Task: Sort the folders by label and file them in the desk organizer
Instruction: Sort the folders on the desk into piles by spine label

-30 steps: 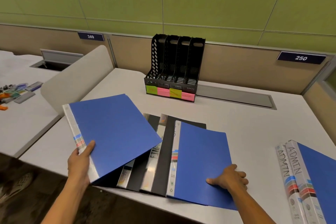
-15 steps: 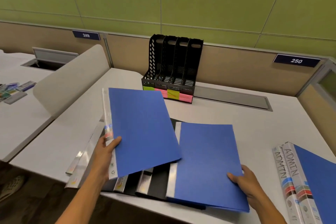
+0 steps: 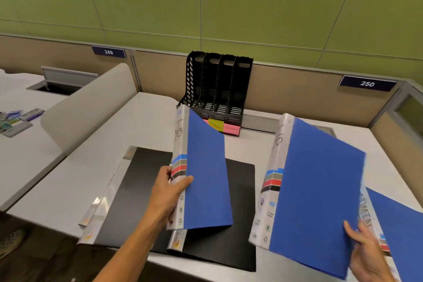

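L hand (image 3: 168, 192), R hand (image 3: 366, 256) — folders lifted.

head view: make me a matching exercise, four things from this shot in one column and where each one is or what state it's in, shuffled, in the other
Things
1. blue folder in the left hand
2. blue folder in the right hand
3. black folders
4. desk organizer

Places or states
A. standing at the back of the desk, slots looking empty
B. lying flat on the desk near its front edge
C. lifted up, gripped at the spine by the left hand
D. lifted up, held at its lower right corner by the right hand

Pairs: 1-C, 2-D, 3-B, 4-A
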`<state>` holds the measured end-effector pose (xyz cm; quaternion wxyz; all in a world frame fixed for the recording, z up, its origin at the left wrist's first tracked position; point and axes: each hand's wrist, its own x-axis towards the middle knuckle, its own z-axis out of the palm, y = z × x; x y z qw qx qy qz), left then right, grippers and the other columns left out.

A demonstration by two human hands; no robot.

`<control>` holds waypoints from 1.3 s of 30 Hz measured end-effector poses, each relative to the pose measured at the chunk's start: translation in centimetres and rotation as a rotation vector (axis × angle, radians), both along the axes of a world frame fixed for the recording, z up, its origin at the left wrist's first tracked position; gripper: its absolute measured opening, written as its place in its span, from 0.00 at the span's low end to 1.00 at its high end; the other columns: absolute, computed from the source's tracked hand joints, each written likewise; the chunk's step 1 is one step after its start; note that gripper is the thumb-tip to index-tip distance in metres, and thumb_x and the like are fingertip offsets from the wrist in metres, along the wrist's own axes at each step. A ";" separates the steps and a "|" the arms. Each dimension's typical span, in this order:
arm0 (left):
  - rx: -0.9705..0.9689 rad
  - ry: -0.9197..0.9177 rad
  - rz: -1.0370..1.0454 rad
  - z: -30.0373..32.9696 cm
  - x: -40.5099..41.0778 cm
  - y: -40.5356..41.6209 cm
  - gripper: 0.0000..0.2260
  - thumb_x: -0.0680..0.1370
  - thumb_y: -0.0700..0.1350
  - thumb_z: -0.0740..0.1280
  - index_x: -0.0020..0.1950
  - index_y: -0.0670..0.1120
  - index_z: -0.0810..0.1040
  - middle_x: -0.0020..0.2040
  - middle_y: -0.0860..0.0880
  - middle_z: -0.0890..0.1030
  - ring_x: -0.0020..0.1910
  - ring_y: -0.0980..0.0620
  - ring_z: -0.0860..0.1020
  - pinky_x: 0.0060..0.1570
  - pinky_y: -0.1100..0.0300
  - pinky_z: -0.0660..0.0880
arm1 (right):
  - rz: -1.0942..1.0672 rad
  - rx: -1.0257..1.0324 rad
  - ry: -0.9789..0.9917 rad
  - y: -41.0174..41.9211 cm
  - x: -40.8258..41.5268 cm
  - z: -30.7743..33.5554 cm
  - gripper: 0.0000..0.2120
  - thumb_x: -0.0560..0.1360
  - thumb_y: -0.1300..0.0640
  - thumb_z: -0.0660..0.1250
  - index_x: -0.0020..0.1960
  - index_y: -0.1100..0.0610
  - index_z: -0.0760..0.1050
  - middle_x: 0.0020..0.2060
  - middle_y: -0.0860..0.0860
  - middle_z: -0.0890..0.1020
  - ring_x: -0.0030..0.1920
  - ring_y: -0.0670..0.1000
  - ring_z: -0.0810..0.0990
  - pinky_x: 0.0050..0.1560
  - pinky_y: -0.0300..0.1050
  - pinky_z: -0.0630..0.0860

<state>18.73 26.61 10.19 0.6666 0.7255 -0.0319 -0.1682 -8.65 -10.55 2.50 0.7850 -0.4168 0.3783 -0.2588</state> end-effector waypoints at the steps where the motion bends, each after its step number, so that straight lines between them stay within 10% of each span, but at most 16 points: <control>1: 0.018 -0.032 -0.026 0.4 -0.8 -0.7 0.18 0.66 0.59 0.78 0.49 0.58 0.74 0.45 0.48 0.86 0.40 0.46 0.87 0.37 0.51 0.83 | 0.029 0.026 -0.016 0.9 1.0 -0.2 0.18 0.80 0.63 0.61 0.68 0.55 0.75 0.58 0.53 0.85 0.52 0.54 0.86 0.43 0.50 0.84; 7: 0.106 -0.177 -0.194 3.5 -5.9 -4.0 0.24 0.67 0.65 0.71 0.58 0.58 0.72 0.50 0.56 0.83 0.45 0.60 0.84 0.38 0.64 0.79 | 0.264 0.047 0.016 6.0 7.1 -0.3 0.17 0.77 0.52 0.67 0.64 0.56 0.78 0.60 0.57 0.83 0.57 0.60 0.84 0.47 0.55 0.83; 15: -0.091 -0.033 -0.270 4.9 -8.9 -4.5 0.24 0.70 0.57 0.73 0.61 0.51 0.73 0.52 0.50 0.86 0.47 0.48 0.87 0.47 0.48 0.84 | 0.330 -0.024 0.082 8.0 9.0 -1.3 0.19 0.75 0.49 0.69 0.63 0.57 0.78 0.57 0.56 0.85 0.54 0.60 0.85 0.46 0.55 0.83; 26: -0.097 -0.052 -0.350 3.4 -11.2 -2.4 0.23 0.74 0.54 0.74 0.65 0.50 0.73 0.58 0.50 0.85 0.55 0.48 0.85 0.55 0.50 0.82 | 0.373 0.103 0.163 9.7 8.1 -3.0 0.13 0.76 0.52 0.69 0.59 0.53 0.77 0.54 0.50 0.85 0.56 0.56 0.81 0.39 0.52 0.81; 32: -0.085 -0.043 -0.251 4.1 -10.9 1.2 0.22 0.75 0.59 0.69 0.67 0.57 0.71 0.56 0.48 0.85 0.51 0.45 0.86 0.46 0.53 0.84 | 0.427 -0.009 0.120 12.0 8.9 -2.3 0.27 0.72 0.54 0.75 0.68 0.48 0.70 0.56 0.49 0.85 0.55 0.57 0.84 0.49 0.54 0.82; 39: 0.062 0.010 -0.196 4.2 -7.3 6.4 0.24 0.77 0.69 0.61 0.64 0.55 0.72 0.52 0.49 0.87 0.49 0.46 0.87 0.44 0.56 0.84 | 0.493 0.074 0.110 17.5 12.3 -2.5 0.14 0.75 0.62 0.71 0.60 0.60 0.79 0.53 0.58 0.86 0.51 0.61 0.86 0.45 0.53 0.83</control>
